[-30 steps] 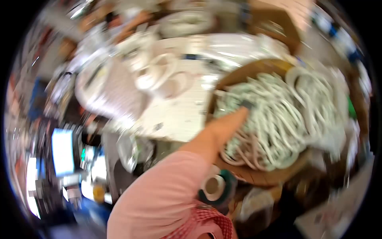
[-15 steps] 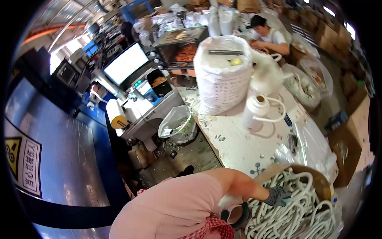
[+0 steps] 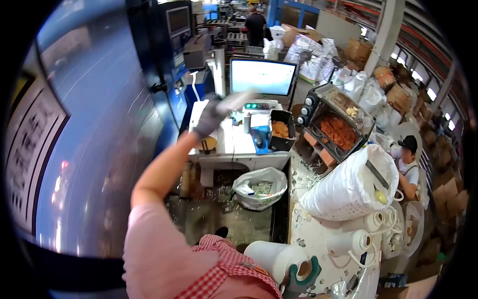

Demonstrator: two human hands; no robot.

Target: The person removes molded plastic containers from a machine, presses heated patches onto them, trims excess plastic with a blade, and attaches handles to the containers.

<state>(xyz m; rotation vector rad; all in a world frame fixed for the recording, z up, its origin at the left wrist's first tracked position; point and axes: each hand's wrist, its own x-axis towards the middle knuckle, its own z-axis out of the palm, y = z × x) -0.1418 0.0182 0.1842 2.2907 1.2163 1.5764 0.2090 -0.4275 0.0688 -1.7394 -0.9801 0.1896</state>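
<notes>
My left hand, in a grey glove, is raised at arm's length over the white desk. A pale elongated thing sticks out of its fingers, too smeared by motion to name. Below the hand is the yellow end of a white roll. Low in the view, my right hand, in a grey and green glove, grips the mouth of a white plastic jug. The jug lies tilted against my checked apron, its opening facing right.
A lit monitor and a black box of orange pieces are at the desk. Beneath stands a bag-lined bin. The worktable at right holds a full white sack and jugs with handles. A person sits beyond.
My view has swung left. My left hand has come up from the box of white tubes to above the desk, now with a pale thing. The right hand still holds the jug.
</notes>
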